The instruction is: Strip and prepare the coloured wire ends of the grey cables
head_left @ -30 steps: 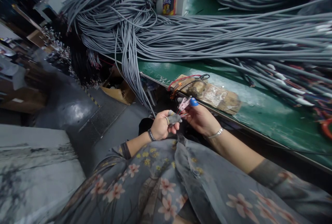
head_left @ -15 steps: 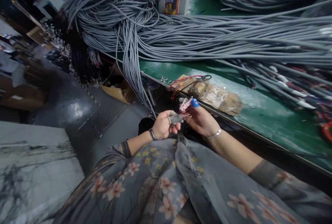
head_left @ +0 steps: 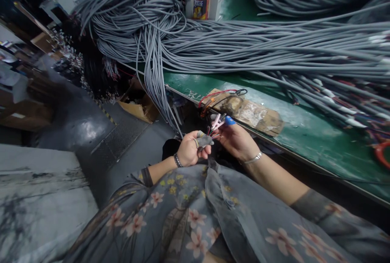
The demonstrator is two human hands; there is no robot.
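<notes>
My left hand (head_left: 189, 149) is closed around the end of a grey cable (head_left: 203, 140), from which thin coloured wires (head_left: 215, 131) stick out. My right hand (head_left: 237, 140) pinches those wires beside it; a blue cap (head_left: 229, 120) covers one fingertip and small pink pieces (head_left: 216, 120) sit at the fingers. Both hands hover just in front of the green workbench's (head_left: 304, 133) near edge, above my lap. The wire tips are too small to make out.
A huge heap of grey cables (head_left: 243, 43) covers the bench's far side and hangs over its left end. A brown taped pad (head_left: 252, 113) with red and black wires lies on the bench. A cardboard box (head_left: 137, 106) stands on the floor to the left.
Both hands stay together at the cable end; the right fingers have shifted slightly on the coloured wires. The view has drifted a little.
</notes>
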